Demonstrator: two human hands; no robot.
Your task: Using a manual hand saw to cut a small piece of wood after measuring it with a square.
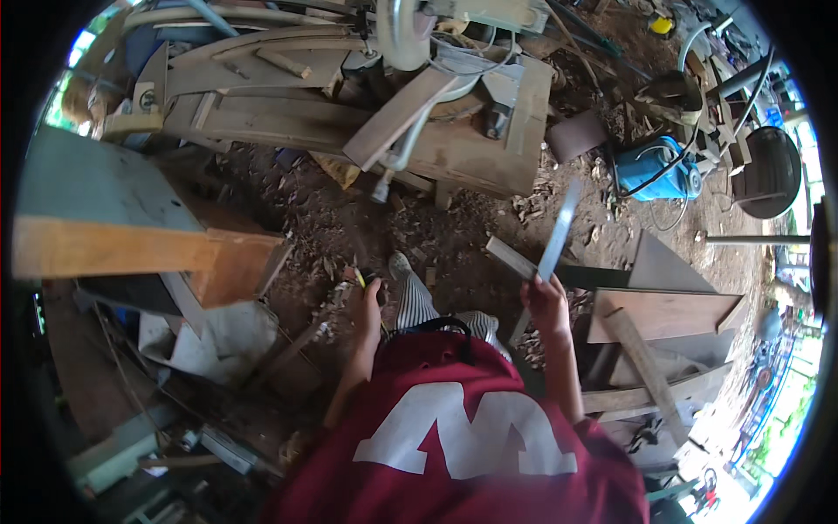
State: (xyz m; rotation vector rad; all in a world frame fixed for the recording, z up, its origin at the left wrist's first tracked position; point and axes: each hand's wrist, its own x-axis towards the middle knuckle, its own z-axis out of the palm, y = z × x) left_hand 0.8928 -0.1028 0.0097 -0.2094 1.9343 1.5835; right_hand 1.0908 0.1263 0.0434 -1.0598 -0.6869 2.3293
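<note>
My right hand (pixel 548 306) is closed around the corner of a try square (pixel 560 229), in front of me on the right. Its bright metal blade points up and away, and its thicker stock slants off to the left. On the left, my left hand (pixel 370 312) is closed on a slim yellow-green pencil (pixel 360 278) that sticks out past the fingertips. Something dark also shows by those fingers, too small to name. Both hands are held apart, over the chip-strewn ground.
Ahead stands a wooden worktable (pixel 489 162) with a machine and loose boards on it. A wood-edged cabinet (pixel 105 244) is at left. Boards (pixel 672 314) lean at right, beyond which sit a blue machine (pixel 655 170) with cables and a dark round tub (pixel 766 173).
</note>
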